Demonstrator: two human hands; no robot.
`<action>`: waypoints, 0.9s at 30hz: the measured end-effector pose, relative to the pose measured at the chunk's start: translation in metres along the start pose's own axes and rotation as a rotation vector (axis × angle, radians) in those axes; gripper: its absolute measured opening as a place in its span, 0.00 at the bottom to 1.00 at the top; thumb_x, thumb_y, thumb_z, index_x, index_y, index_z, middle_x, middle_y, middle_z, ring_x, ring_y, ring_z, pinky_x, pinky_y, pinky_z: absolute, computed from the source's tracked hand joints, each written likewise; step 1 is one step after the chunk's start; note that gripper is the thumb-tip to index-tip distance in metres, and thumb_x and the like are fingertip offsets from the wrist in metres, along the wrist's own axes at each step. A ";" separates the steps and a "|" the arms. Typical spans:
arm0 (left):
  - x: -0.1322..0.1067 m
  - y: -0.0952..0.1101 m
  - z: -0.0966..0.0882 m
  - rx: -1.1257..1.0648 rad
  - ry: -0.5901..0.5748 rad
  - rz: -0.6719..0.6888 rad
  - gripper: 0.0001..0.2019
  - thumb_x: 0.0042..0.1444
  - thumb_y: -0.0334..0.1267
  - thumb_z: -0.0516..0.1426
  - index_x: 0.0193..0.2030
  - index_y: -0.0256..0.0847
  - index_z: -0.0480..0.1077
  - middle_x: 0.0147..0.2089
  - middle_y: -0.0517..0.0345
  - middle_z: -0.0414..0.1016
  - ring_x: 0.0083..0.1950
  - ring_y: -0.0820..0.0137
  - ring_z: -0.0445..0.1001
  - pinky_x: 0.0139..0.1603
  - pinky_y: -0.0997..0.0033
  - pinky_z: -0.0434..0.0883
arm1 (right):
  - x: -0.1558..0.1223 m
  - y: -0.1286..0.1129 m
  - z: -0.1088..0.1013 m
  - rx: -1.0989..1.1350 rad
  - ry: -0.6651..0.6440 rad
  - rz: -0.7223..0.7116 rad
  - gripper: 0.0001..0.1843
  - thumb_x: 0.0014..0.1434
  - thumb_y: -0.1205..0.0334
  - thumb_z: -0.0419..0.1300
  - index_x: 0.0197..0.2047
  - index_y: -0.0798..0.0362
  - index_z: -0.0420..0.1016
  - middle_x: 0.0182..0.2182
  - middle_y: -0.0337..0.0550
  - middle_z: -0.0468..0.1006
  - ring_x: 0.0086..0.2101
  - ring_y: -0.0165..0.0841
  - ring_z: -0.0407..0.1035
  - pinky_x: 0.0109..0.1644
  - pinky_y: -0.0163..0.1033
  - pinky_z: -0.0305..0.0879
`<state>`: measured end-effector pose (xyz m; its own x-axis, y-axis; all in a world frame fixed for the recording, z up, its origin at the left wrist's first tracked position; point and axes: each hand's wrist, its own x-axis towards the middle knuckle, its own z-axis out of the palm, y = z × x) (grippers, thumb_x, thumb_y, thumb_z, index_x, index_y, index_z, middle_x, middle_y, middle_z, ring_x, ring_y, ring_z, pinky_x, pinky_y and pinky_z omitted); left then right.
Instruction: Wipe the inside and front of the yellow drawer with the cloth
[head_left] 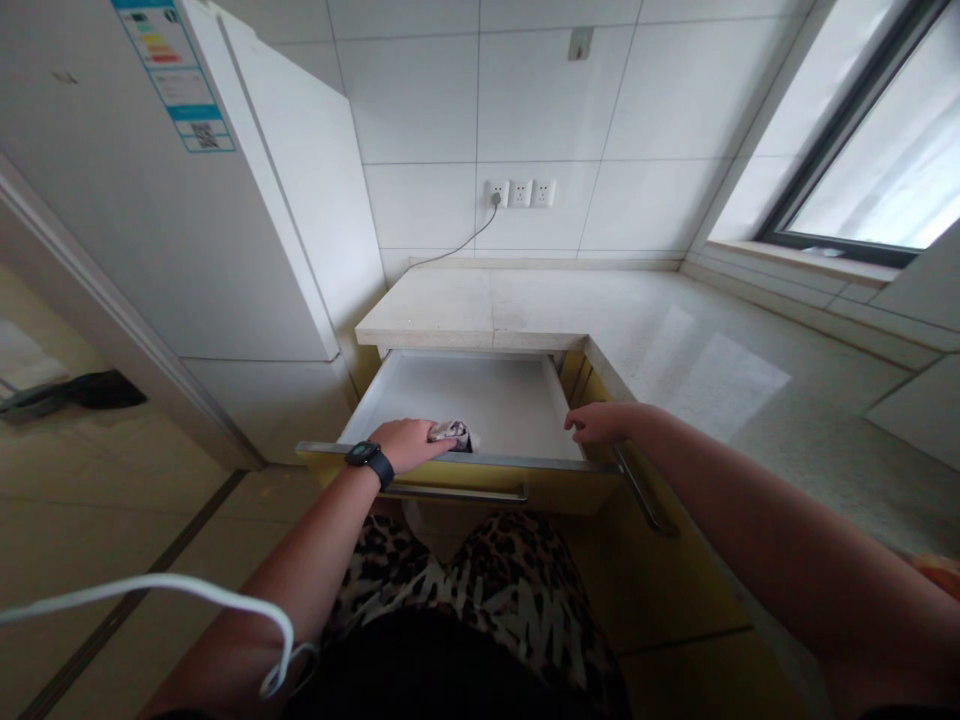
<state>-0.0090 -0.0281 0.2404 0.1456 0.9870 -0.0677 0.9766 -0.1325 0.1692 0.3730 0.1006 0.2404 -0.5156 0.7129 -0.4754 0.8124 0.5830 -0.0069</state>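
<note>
A white-lined drawer with a yellow front stands pulled out below the counter. Over its front edge reaches my left hand, a dark watch on the wrist. Its fingers are closed on a small crumpled patterned cloth, which sits just inside the drawer front. The underside of the cloth is partly hidden. My right hand is at the drawer's right side wall, by the cabinet corner. Its fingers are loosely bent and apart, with nothing seen in them.
A pale stone countertop runs behind the drawer and along the right. To the left stands a white refrigerator. A metal handle sticks out from the right cabinet. A white cable crosses the lower left. Wall sockets hold one plug.
</note>
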 end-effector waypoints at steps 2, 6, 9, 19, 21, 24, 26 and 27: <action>0.000 0.000 0.000 0.003 0.006 0.005 0.37 0.50 0.76 0.39 0.43 0.52 0.75 0.42 0.52 0.79 0.42 0.54 0.76 0.36 0.64 0.64 | 0.000 0.000 0.000 -0.003 -0.001 -0.002 0.28 0.57 0.60 0.55 0.60 0.59 0.69 0.53 0.56 0.74 0.50 0.44 0.70 0.53 0.43 0.64; 0.001 -0.001 0.001 0.007 0.010 0.014 0.37 0.50 0.76 0.38 0.42 0.52 0.74 0.41 0.52 0.79 0.41 0.53 0.76 0.33 0.64 0.63 | 0.001 -0.001 0.001 -0.009 -0.004 0.010 0.28 0.57 0.59 0.55 0.60 0.59 0.69 0.54 0.55 0.73 0.51 0.44 0.69 0.54 0.43 0.64; 0.000 -0.001 0.000 0.010 0.011 0.025 0.38 0.50 0.76 0.37 0.42 0.52 0.74 0.40 0.53 0.79 0.41 0.53 0.76 0.33 0.64 0.63 | 0.000 -0.002 0.000 -0.011 -0.005 0.019 0.28 0.57 0.59 0.55 0.60 0.58 0.69 0.53 0.55 0.74 0.51 0.44 0.69 0.54 0.44 0.64; 0.001 -0.002 0.002 0.002 0.018 0.021 0.36 0.50 0.76 0.39 0.43 0.54 0.74 0.41 0.55 0.79 0.41 0.55 0.76 0.33 0.65 0.61 | -0.002 -0.003 -0.002 -0.007 -0.006 0.012 0.28 0.57 0.60 0.55 0.60 0.59 0.69 0.54 0.56 0.73 0.52 0.45 0.69 0.54 0.44 0.64; 0.001 -0.002 0.003 0.003 0.023 0.018 0.37 0.50 0.76 0.38 0.43 0.54 0.74 0.41 0.54 0.79 0.41 0.55 0.76 0.33 0.65 0.61 | -0.001 -0.003 -0.002 -0.006 -0.004 0.008 0.28 0.57 0.59 0.55 0.60 0.59 0.69 0.54 0.56 0.73 0.52 0.45 0.69 0.54 0.44 0.64; 0.001 -0.003 0.003 -0.001 0.025 0.016 0.38 0.49 0.77 0.38 0.42 0.53 0.74 0.40 0.53 0.79 0.41 0.54 0.76 0.33 0.65 0.60 | -0.002 -0.003 -0.001 -0.002 -0.003 0.014 0.28 0.57 0.60 0.55 0.60 0.59 0.69 0.53 0.56 0.73 0.51 0.45 0.69 0.54 0.44 0.64; 0.001 -0.003 0.003 -0.002 0.024 0.021 0.38 0.49 0.77 0.38 0.41 0.52 0.74 0.40 0.53 0.79 0.41 0.54 0.76 0.33 0.65 0.61 | -0.002 -0.003 -0.001 0.000 -0.001 0.018 0.28 0.57 0.59 0.55 0.60 0.59 0.69 0.53 0.56 0.73 0.51 0.45 0.69 0.54 0.44 0.64; 0.001 -0.003 0.003 -0.001 0.024 0.024 0.38 0.49 0.77 0.38 0.41 0.52 0.74 0.40 0.53 0.79 0.41 0.54 0.76 0.33 0.65 0.60 | -0.002 -0.002 -0.001 0.001 0.000 0.019 0.28 0.57 0.59 0.55 0.60 0.59 0.69 0.53 0.56 0.73 0.51 0.45 0.69 0.54 0.45 0.64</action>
<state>-0.0113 -0.0274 0.2370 0.1648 0.9855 -0.0401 0.9727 -0.1556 0.1719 0.3715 0.0985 0.2422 -0.4998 0.7238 -0.4757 0.8225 0.5688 0.0014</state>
